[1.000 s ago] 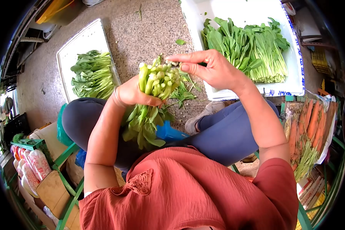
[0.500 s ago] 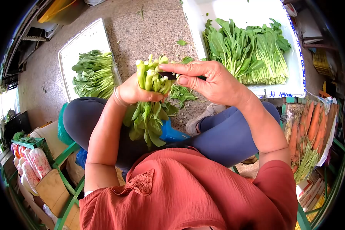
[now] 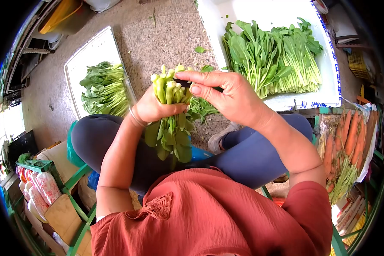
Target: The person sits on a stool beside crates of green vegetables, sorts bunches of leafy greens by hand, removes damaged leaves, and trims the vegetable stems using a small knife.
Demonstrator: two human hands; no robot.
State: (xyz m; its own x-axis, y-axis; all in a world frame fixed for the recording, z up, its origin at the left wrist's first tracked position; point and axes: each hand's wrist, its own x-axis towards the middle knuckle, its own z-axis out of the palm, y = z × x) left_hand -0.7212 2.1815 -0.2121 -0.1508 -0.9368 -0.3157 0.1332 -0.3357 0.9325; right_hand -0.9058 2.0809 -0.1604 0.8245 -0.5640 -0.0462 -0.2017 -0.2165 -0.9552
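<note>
My left hand [image 3: 155, 107] is wrapped round a bunch of leafy greens [image 3: 171, 135], stem ends up and leaves hanging down over my lap. My right hand [image 3: 237, 91] grips a small knife, whose dark blade [image 3: 182, 82] lies against the cut stem ends. The index finger stretches along the blade and the thumb is beneath it; most of the handle is hidden in the palm. Loose green trimmings [image 3: 202, 107] lie on the floor just behind the bunch.
A white foam lid [image 3: 79, 68] with a heap of greens [image 3: 104, 87] lies left. To the right, a white foam box [image 3: 215, 19] holds more greens [image 3: 273, 59]. Bagged carrots [image 3: 347, 136] are at the right edge, wrapped white-and-red items [image 3: 45, 187] at the left.
The bunch and both hands have shifted slightly in view, the bunch a little to the right. The knife remains at the stem ends, and both grips are unchanged.
</note>
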